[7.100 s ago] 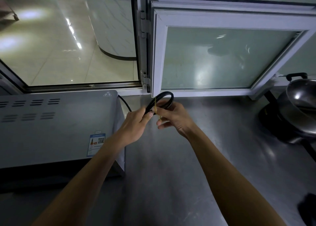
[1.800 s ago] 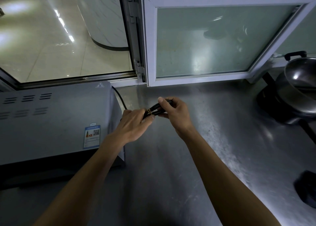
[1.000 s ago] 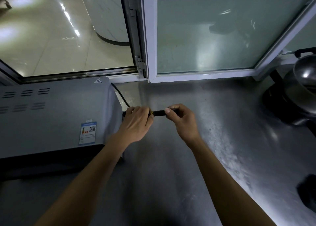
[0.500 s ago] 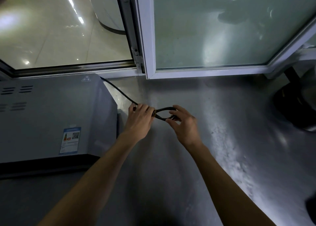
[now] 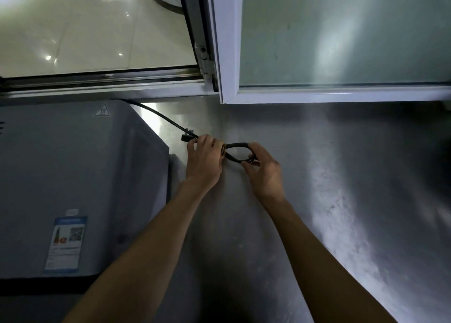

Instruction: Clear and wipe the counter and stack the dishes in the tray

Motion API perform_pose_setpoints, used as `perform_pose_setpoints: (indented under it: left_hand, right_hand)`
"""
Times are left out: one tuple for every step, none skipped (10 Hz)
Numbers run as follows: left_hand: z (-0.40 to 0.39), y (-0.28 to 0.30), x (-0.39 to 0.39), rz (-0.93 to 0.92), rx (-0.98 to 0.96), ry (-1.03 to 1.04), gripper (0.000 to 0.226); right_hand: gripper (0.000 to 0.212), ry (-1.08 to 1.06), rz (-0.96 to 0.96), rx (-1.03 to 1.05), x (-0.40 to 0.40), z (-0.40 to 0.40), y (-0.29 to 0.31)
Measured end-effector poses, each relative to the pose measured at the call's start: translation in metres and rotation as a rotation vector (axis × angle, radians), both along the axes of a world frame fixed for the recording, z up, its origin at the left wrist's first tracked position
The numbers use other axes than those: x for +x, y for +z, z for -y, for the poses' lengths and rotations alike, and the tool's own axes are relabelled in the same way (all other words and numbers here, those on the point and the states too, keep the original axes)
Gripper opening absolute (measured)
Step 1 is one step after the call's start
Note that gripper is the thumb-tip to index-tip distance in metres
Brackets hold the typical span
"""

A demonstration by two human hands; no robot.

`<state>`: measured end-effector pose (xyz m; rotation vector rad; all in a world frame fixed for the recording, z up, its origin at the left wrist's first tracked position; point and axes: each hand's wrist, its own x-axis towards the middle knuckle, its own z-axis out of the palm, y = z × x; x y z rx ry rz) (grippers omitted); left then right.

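A black power cord (image 5: 161, 117) runs from behind the grey oven (image 5: 73, 188) down onto the steel counter (image 5: 341, 200). Its end is folded into a looped bundle (image 5: 238, 149) tied with a tan band (image 5: 222, 149). My left hand (image 5: 203, 161) grips the bundle at the band, and the plug (image 5: 186, 137) sticks out past its fingers. My right hand (image 5: 262, 168) pinches the far end of the loop between thumb and fingers. The bundle lies low, just above or on the counter.
The grey oven with a blue label (image 5: 66, 244) fills the left side. A white-framed window sash (image 5: 229, 54) stands swung in over the back of the counter. A dark object (image 5: 444, 166) shows at the right edge.
Both hands have lowered the banded cord bundle toward the counter beside the oven, and the loop has spread open. The view has tilted down; the pan at right has left the frame.
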<state>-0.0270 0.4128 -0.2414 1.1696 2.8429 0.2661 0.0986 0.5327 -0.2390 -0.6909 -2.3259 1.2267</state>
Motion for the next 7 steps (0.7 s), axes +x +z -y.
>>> perform_pose_setpoints:
  left_hand:
    - [-0.002,-0.006,-0.012,-0.006,0.029,0.021,0.021]
    - [-0.003,-0.010,-0.017,-0.020,0.052,0.038,0.022]
    - [-0.004,-0.009,-0.015,-0.029,0.054,0.024,0.021]
    - [-0.003,-0.005,-0.007,-0.031,0.042,0.020,0.027]
    - [0.004,0.007,0.006,-0.038,0.033,0.005,0.034]
    - [0.014,0.029,0.026,-0.030,0.055,-0.011,0.038]
    - [0.026,0.052,0.048,-0.003,0.016,-0.025,0.040]
  right_hand:
    - [0.035,0.017,0.078,0.026,-0.018,-0.008,-0.013]
    - [0.035,0.066,0.189,0.088,-0.027,-0.013,-0.028]
    - [0.034,0.109,0.261,0.154,-0.029,-0.015,-0.029]
    - [0.039,0.139,0.277,0.189,-0.025,-0.017,-0.029]
    - [0.043,0.150,0.349,0.165,-0.011,-0.015,-0.016]
    - [0.051,0.166,0.407,0.157,0.010,-0.011,0.005]
    - [0.049,0.195,0.411,0.183,0.034,-0.004,0.030]
